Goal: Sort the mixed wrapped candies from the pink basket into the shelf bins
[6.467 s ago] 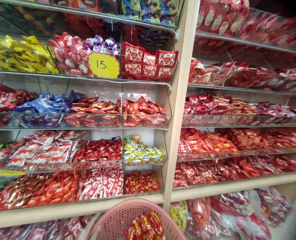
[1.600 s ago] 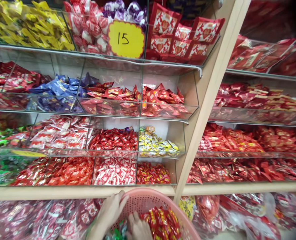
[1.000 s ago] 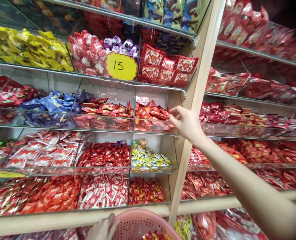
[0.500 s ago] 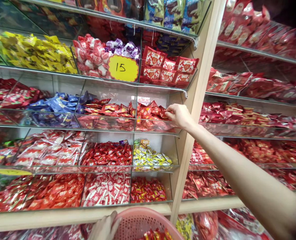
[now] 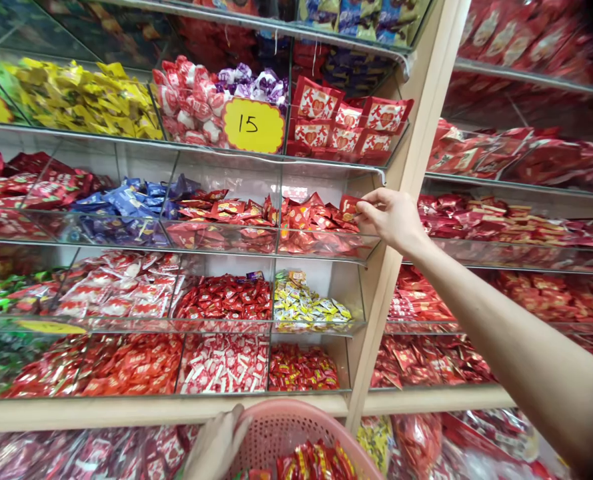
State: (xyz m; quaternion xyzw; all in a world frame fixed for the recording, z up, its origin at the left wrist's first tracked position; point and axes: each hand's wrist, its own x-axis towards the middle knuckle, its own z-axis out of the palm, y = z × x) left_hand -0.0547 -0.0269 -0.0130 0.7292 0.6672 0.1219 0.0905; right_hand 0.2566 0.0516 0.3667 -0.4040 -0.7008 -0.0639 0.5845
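Observation:
My right hand (image 5: 393,217) reaches to the right end of a shelf bin and pinches a small red candy packet (image 5: 349,207) between thumb and fingers. Just left of it, a pile of similar red packets (image 5: 309,217) lies behind the bin's clear front panel. Low in the view, my left hand (image 5: 217,441) grips the rim of a pink perforated plastic basket (image 5: 266,427), its fingers partly over the edge. Red and yellow wrapped candies (image 5: 319,461) lie in the basket.
Glass shelves with clear dividers hold blue packets (image 5: 131,203), yellow-wrapped candies (image 5: 86,100) and several red kinds. A yellow price tag (image 5: 255,125) reading 15 hangs above. A wooden upright (image 5: 401,207) separates these bins from more shelves at right; bagged candies (image 5: 96,453) lie below.
My right hand has drawn slightly back from the pile, and the red packet now shows in its fingers. The view has shifted a little, with more of the basket's candies visible.

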